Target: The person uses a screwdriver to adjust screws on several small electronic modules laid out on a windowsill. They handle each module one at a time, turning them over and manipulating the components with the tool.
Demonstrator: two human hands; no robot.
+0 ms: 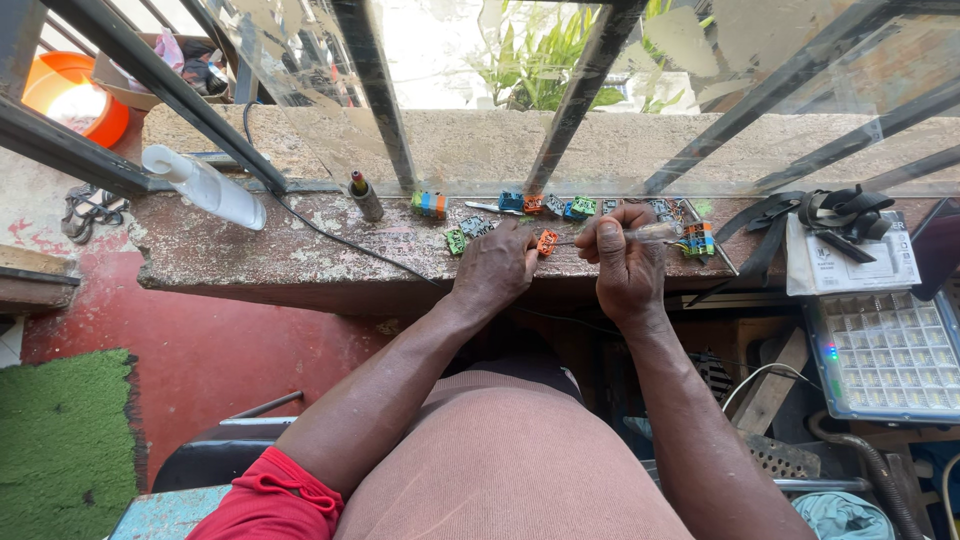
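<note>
My left hand (497,266) rests on a worn concrete window ledge (280,255), its fingertips pinching a small orange electronic part (546,241). My right hand (626,258) is closed round a clear-handled screwdriver (648,233) whose tip points left at that orange part. Several small green, blue and orange parts (520,204) lie scattered on the ledge just beyond both hands, and a stack of coloured ones (698,240) sits to the right of my right hand.
A white plastic bottle (205,186) lies at the ledge's left, a small dark bottle (365,196) stands near a black cable (330,232). Black straps on a white packet (850,245) and an LED panel (888,352) are at right. Window bars (575,95) rise behind.
</note>
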